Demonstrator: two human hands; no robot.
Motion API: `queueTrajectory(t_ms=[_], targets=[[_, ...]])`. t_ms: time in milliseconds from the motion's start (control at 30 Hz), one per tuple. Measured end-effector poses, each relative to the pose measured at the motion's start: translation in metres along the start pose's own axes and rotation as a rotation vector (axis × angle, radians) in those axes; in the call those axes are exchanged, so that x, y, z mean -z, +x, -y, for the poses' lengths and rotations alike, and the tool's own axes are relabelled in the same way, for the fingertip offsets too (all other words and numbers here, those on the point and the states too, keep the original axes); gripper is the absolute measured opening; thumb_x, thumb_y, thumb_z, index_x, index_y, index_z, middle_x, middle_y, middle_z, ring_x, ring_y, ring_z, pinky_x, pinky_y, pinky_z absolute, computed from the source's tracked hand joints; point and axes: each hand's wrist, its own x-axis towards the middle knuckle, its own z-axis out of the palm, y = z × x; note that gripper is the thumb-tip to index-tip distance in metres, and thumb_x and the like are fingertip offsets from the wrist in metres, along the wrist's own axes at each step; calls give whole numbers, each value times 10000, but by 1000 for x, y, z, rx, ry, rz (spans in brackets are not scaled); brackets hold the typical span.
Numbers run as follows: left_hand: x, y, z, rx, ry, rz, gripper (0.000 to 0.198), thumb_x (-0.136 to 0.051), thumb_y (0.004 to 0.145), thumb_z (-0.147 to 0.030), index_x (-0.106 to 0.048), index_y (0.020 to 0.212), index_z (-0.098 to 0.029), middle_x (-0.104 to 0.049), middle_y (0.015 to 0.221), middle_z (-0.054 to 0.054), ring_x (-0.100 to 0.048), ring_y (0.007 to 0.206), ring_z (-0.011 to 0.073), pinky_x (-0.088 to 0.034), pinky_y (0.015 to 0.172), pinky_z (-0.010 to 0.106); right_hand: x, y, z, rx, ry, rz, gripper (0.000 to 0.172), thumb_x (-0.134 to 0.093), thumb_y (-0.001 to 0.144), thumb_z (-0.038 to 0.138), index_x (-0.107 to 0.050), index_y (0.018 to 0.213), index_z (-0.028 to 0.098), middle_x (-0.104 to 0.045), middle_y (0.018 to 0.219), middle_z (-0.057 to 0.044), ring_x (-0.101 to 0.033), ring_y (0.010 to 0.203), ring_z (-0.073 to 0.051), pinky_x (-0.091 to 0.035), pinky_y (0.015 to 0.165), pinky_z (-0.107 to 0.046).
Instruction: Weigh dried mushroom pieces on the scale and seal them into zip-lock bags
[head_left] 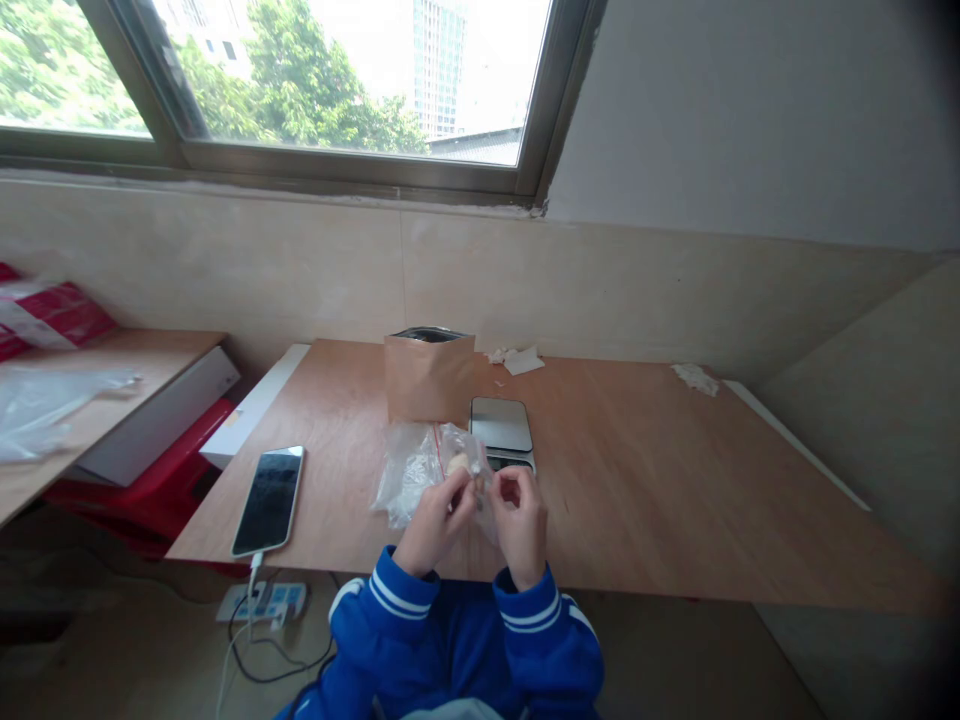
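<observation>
Between my two hands is a small clear zip bag [454, 440] with a red line along its edge and something pale inside. My left hand [442, 510] pinches it at the left, fingers curled. On the other side my right hand [519, 510] has thumb and finger pressed together on the clear plastic. More clear plastic bags [409, 470] lie on the table just left of the held one. A small flat scale [501, 425] with a silver top sits right behind my hands, its front partly covered by them. An open brown pouch [429, 378] stands upright behind the bags.
A phone [268, 500] with a white charging cable lies at the left of the wooden table [637, 480]. Scraps of paper [523, 360] are by the wall. A power strip [262, 602] is below the front edge. A second table [150, 350] holds plastic bags.
</observation>
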Motion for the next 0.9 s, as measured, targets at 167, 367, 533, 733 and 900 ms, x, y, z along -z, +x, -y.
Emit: queueTrajectory(t_ms=[167, 367, 533, 733, 900], targets=[[15, -8, -12, -1, 40, -76, 319, -450, 892, -386, -381, 642, -201, -362, 589, -43, -352, 563, 102, -296, 551, 235, 25, 18, -19, -143, -21, -260, 382, -606, 788, 565, -587, 803, 184, -671, 734, -66, -630, 604, -181, -517, 585, -299], [20, -4, -4, -2, -120, -186, 475, -266, 964, -492, -434, 631, -198, -479, 630, 10, -458, 634, 141, -397, 664, 278, 31, 17, 10, -200, 250, -166, 408, -604, 802, 584, -551, 903, 192, -710, 906, -108, -694, 789, -219, -571, 710, -350], [6, -1, 19, 125, -325, -226, 531, -300, 923, -612, -603, 973, -179, -627, 941, 82, -571, 907, 207, -460, 854, 353, 14, 18, 30, -270, 397, -67, 390, -605, 809, 579, -533, 876, 201, -704, 878, -79, -685, 706, -207, -565, 592, -319], [-8, 8, 51, 235, -753, -315, 644, -414, 846, -682, -596, 1162, -151, -670, 1048, 117, -623, 955, 244, -516, 800, 366, -26, 16, 24, -125, 285, 57, 298, -569, 852, 497, -539, 848, 201, -653, 805, -51, -639, 718, -184, -543, 642, -310], [-7, 28, 85, 367, -731, -395, 652, -419, 813, -725, -645, 896, -119, -609, 627, 36, -515, 506, 121, -363, 426, 222, -42, 17, 24, 117, 78, 16, 118, -536, 897, 304, -553, 938, 195, -595, 900, -52, -584, 769, -164, -518, 715, -308]])
